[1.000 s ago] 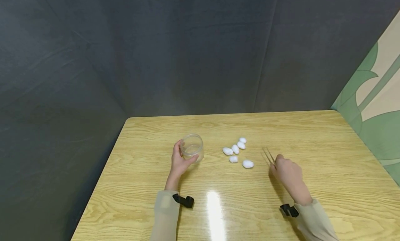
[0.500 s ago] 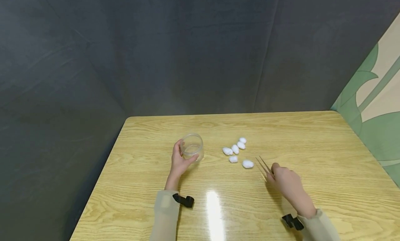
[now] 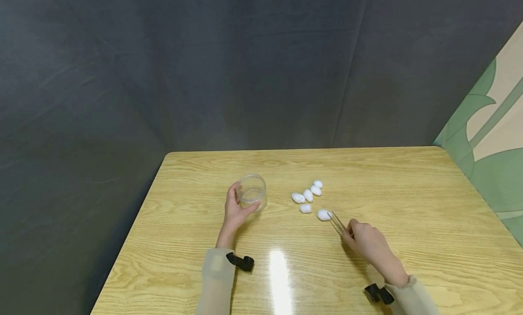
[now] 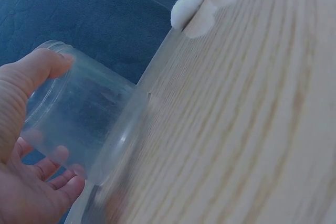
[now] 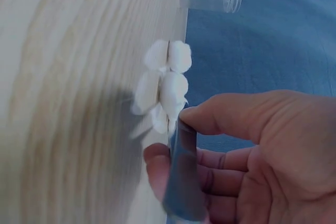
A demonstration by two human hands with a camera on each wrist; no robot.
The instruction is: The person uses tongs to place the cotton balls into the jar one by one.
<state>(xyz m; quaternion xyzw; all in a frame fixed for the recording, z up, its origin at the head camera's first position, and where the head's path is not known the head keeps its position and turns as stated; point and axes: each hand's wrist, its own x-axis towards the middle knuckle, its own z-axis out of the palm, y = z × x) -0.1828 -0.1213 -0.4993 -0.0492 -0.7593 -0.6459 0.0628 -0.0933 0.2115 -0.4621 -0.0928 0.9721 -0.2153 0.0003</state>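
On the worktop [image 3: 184,269], one white fluffy ball [image 3: 323,215] sits right at the tips of the tweezers [image 3: 338,224] that my right hand [image 3: 371,246] pinches. Five more white balls [image 3: 308,196] lie near it. Farther left, my left hand [image 3: 235,212] grips a clear jar [image 3: 252,200] upright. Dark cloth [image 3: 261,79] hangs behind the worktop.

Indoor staged workspace, room type unclear: wood-grain table [image 3: 171,215], dark cloth backdrop [image 3: 253,79] behind, leaf-patterned wall [image 3: 496,169] at right.
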